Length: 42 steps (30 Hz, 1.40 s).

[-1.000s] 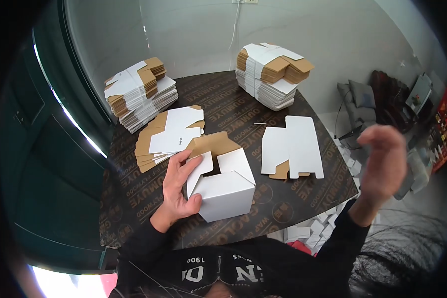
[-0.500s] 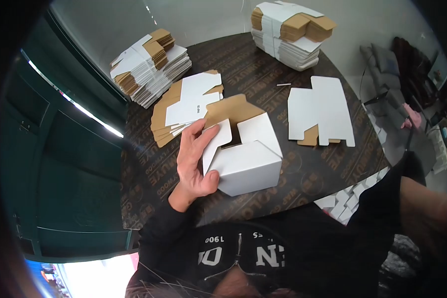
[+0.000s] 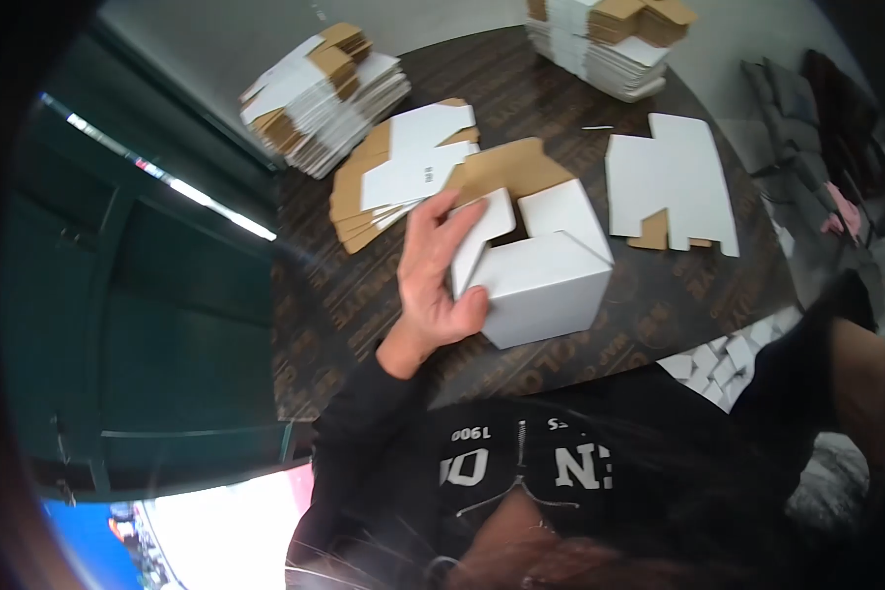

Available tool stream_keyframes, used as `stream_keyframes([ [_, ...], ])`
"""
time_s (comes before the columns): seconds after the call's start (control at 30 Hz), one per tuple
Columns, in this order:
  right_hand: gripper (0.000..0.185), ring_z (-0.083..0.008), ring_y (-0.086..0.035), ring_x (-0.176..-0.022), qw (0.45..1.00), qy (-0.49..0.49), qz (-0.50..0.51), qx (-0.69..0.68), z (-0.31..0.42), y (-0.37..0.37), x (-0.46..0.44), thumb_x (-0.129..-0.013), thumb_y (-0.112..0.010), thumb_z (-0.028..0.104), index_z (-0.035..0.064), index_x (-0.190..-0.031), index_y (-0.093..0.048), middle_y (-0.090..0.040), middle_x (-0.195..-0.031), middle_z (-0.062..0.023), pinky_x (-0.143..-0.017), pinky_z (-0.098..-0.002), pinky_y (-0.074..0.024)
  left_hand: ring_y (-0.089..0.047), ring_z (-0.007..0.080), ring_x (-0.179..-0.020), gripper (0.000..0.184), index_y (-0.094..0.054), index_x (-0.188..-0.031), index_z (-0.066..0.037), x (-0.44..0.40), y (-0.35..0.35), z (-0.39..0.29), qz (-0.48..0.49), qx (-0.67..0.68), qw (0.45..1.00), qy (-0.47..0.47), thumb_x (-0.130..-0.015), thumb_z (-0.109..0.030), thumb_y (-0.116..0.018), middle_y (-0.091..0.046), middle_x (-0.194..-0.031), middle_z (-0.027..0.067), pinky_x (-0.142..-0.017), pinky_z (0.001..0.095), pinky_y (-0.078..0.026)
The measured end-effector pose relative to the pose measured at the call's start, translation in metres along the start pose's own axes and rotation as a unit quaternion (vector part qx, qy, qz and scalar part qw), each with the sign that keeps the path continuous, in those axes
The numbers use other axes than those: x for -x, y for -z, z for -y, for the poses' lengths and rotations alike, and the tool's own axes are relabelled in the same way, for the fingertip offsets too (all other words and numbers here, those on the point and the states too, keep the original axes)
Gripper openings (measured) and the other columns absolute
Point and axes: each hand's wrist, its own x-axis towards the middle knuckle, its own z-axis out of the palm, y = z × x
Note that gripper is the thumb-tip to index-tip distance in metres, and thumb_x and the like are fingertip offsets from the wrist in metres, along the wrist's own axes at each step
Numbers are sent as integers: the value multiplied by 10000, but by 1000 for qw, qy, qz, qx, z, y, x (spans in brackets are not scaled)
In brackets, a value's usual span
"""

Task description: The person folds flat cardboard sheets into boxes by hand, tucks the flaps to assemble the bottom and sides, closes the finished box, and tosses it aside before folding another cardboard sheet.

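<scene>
My left hand (image 3: 438,270) grips the left side of a partly folded white cardboard box (image 3: 546,290). Its thumb lies on the near corner and its fingers rest over the left flap. The box stands upright on the table, with a brown-lined lid flap (image 3: 501,165) raised at the back and the side flaps folded partway in, leaving a dark gap in the middle. My right forearm (image 3: 865,379) reaches out at the right edge; the hand itself is out of sight. A flat white box blank (image 3: 669,177) lies right of the box.
Several fanned box blanks (image 3: 403,162) lie behind my left hand. Stacks of folded blanks stand at the back left (image 3: 324,98) and back right (image 3: 610,49) of the dark printed table (image 3: 364,324). White pieces (image 3: 723,364) lie below its right edge. A grey sofa (image 3: 787,113) is beyond.
The camera view has shifted, so the table and everything on it appear farther right and higher. My left hand keeps its hold on the box, whose flaps look the same.
</scene>
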Motion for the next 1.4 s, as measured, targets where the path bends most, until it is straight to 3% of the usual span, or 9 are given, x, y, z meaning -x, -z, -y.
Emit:
stream_keyframes([
  [0.43, 293, -282, -529, -851, 997, 34, -54, 46, -16, 7, 26, -821, -453, 171, 24, -1004, -629, -666, -958, -140, -818, -400, -435, -481, 365, -1110, 642, -593, -1229, 28, -11, 22, -4, -44, -6, 999, 8, -751, -398, -632, -453, -1298, 255, -937, 440, -414],
  [0.57, 287, -288, -527, -848, 998, -44, 24, 42, -53, -20, 65, -813, -449, 161, 33, -986, -638, -672, -951, -135, -818, -408, -433, -478, 359, -1117, 614, -608, -1210, 20, -7, 31, -1, -55, -3, 998, 5, -735, -366, -654, -447, -1308, 247, -941, 437, -414],
  [0.63, 279, -285, -532, -898, 989, -106, 95, 37, -78, -41, 90, -763, -555, 134, 22, -997, -658, -673, -993, -107, -872, -404, -433, -477, 356, -1120, 592, -619, -1196, 14, -4, 31, 2, -46, 14, 999, 5, -722, -338, -669, -444, -1314, 243, -943, 436, -415],
  [0.83, 248, -291, -524, -953, 964, -82, 204, 153, -98, -81, 119, -853, -555, 147, 7, -1034, -651, -665, -1059, -86, -882, -391, -433, -484, 351, -1112, 548, -643, -1159, 4, 3, 25, 12, -51, 59, 997, 2, -702, -297, -681, -454, -1307, 236, -936, 435, -421],
  [1.0, 299, -284, -505, -987, 970, -183, 152, 53, -104, -85, 127, -920, -484, 212, 4, -1054, -652, -659, -1017, -123, -908, -386, -401, -492, 348, -1100, 514, -659, -1131, 0, 8, 21, 16, -49, 104, 993, 12, -688, -260, -685, -465, -1301, 229, -931, 432, -427],
  [1.1, 272, -274, -522, -965, 918, -391, 35, -53, -94, -88, 102, -928, -491, 191, 5, -1042, -653, -634, -949, -125, -867, -354, -410, -498, 346, -1088, 457, -674, -1074, 3, 5, 21, 8, -51, 100, 994, 2, -691, -247, -677, -473, -1294, 229, -926, 424, -431],
  [1.17, 263, -271, -528, -957, 886, -455, -7, -87, -93, -88, 101, -930, -493, 184, 6, -1037, -654, -625, -927, -125, -853, -344, -413, -500, 345, -1084, 439, -679, -1054, 5, 5, 20, 8, -51, 99, 994, -2, -692, -242, -674, -476, -1292, 228, -924, 422, -432],
  [1.33, 248, -238, -557, -879, 879, -452, 133, -73, -107, -84, 109, -913, -559, 177, -11, -1048, -646, -577, -847, -114, -778, -293, -417, -501, 340, -1095, 562, -609, -1174, -15, 8, 22, 18, -19, 72, 996, -46, -667, -239, -695, -459, -1313, 222, -921, 417, -437],
  [1.4, 272, -244, -581, -848, 913, -355, 197, 43, -106, -85, 104, -884, -607, 181, -16, -1069, -641, -602, -890, -133, -770, -291, -434, -506, 338, -1100, 693, -513, -1271, -34, 11, 17, 19, -42, 117, 992, -24, -642, -238, -720, -448, -1324, 218, -924, 418, -438],
])
